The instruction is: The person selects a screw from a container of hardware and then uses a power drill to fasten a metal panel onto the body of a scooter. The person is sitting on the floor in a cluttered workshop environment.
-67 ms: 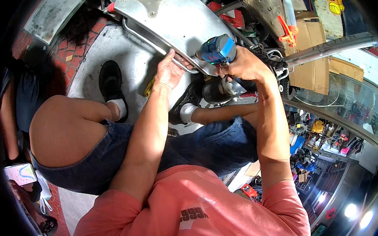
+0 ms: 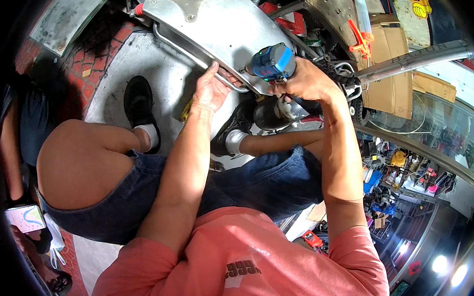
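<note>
A broad silver metal deck (image 2: 224, 27) slants across the upper middle, with a bent metal tube rail (image 2: 182, 54) along its near edge. My left hand (image 2: 213, 88) is closed round the rail's lower end, thumb on top and fingers reaching under the deck's edge. In my right hand (image 2: 311, 81) is a blue and black cordless drill driver (image 2: 275, 61). Its nose points left at the deck's near edge, close to my left fingertips. The drill's tip and whatever it touches cannot be made out clearly. Its grip is mostly hidden by my hand.
Below the drill sits a rounded dark and silver part (image 2: 278, 114). A thick metal pole (image 2: 418, 60) juts in from the right, past folded cardboard (image 2: 390, 72). An orange-handled tool (image 2: 360, 41) lies at upper right. Another person's arm (image 2: 10, 142) shows at the left edge.
</note>
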### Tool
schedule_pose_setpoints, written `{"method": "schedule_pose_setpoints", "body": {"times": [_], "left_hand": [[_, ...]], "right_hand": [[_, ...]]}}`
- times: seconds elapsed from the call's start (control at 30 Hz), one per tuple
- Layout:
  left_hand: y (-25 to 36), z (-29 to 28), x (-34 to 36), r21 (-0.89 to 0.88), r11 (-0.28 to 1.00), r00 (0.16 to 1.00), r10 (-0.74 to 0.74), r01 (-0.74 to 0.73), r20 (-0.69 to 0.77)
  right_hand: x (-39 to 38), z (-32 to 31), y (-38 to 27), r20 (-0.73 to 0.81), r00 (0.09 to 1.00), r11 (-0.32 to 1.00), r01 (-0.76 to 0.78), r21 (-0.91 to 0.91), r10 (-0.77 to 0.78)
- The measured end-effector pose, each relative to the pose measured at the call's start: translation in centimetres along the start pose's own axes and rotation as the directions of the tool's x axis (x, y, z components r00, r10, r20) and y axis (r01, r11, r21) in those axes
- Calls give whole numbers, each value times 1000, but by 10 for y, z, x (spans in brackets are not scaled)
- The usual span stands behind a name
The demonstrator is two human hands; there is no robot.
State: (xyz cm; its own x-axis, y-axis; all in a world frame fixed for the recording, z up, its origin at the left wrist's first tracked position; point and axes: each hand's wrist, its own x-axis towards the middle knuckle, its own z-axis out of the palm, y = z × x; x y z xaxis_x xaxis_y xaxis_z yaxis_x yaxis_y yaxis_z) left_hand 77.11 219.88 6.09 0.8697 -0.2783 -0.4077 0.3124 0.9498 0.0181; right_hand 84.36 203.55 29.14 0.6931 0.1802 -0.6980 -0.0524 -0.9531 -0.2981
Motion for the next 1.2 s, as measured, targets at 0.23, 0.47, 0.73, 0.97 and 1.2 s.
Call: {"method": "schedule_pose_setpoints", "body": {"times": [0.23, 0.47, 0.73, 0.97, 1.2], "left_hand": [[11, -3, 2, 22, 999, 997, -29, 27, 73], [13, -7, 4, 0, 1000, 993, -18, 19, 117], [9, -11, 10, 76, 997, 994, -27, 19, 102], [6, -12, 12, 48, 999, 997, -27, 24, 75], [13, -11, 7, 13, 996, 985, -91, 90, 145]], "right_hand": [[-2, -6, -1, 51, 998, 968, 31, 250, -45], [-9, -4, 8, -129, 965, 952, 194, -236, -229], [-5, -7, 0, -101, 984, 977, 128, -172, -147], [-6, -9, 6, -37, 996, 991, 84, 103, -80], [-17, -4, -7, -112, 986, 986, 109, -124, -123]]}}
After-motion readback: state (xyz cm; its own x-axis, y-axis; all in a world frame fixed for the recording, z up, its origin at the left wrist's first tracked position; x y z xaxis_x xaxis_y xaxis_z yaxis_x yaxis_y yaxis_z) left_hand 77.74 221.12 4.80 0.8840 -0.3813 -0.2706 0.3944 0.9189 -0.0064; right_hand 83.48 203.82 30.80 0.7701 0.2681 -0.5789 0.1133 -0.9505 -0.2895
